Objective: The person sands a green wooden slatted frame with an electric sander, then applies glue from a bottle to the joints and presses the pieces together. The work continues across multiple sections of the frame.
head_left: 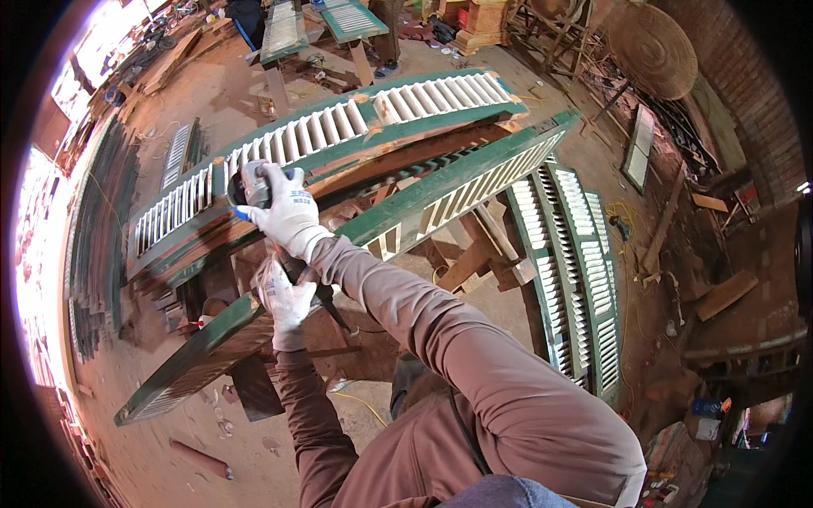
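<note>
Over a green frame full of white slats, the right grip wraps round a grey tool; the left grip squeezes its back end.

"What's around you on the floor?"

"By its left edge I see a pile of long dark strips, and toward the near left corner a brown cylinder lies on its side."

"And to your right?"

"A large round disc before the brick wall at the floor's right edge; nearer me, a tangled yellow cord and a loose brown board."
</note>
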